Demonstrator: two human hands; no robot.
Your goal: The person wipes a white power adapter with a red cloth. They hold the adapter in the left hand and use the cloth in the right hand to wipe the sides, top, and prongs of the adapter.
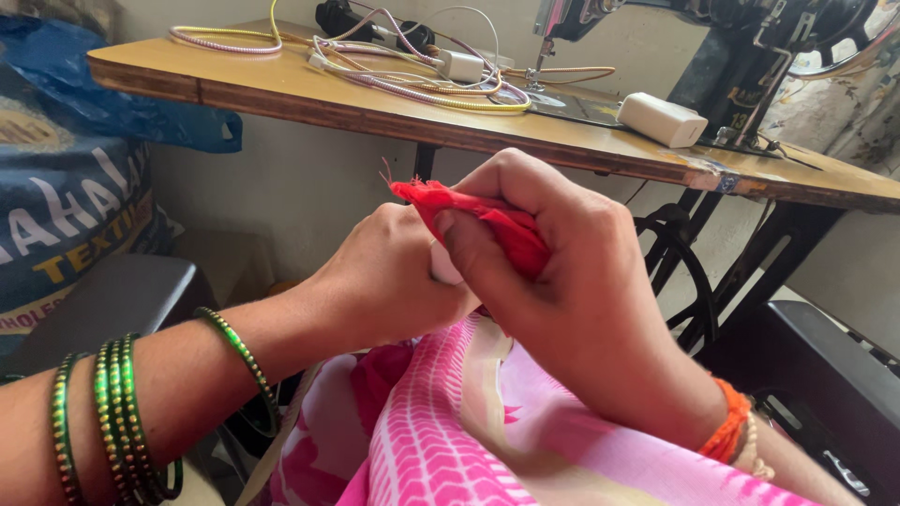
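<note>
My right hand [572, 281] pinches a piece of red cloth [497, 225] between thumb and fingers, its frayed end sticking out to the upper left. My left hand [384, 276] is closed against the same red cloth from the left, with a small white thing [444, 267] partly hidden between the two hands. Green bangles [117, 417] ring my left wrist and an orange thread band [729, 422] my right. Both hands hover over pink and white patterned fabric [450, 422] on my lap.
A wooden sewing table [281, 89] stands just beyond the hands, carrying tangled charger cables [422, 75], a white adapter [661, 119] and a black sewing machine [750, 56]. Its black iron treadle frame [684, 272] is at right. A blue printed sack [66, 206] sits at left.
</note>
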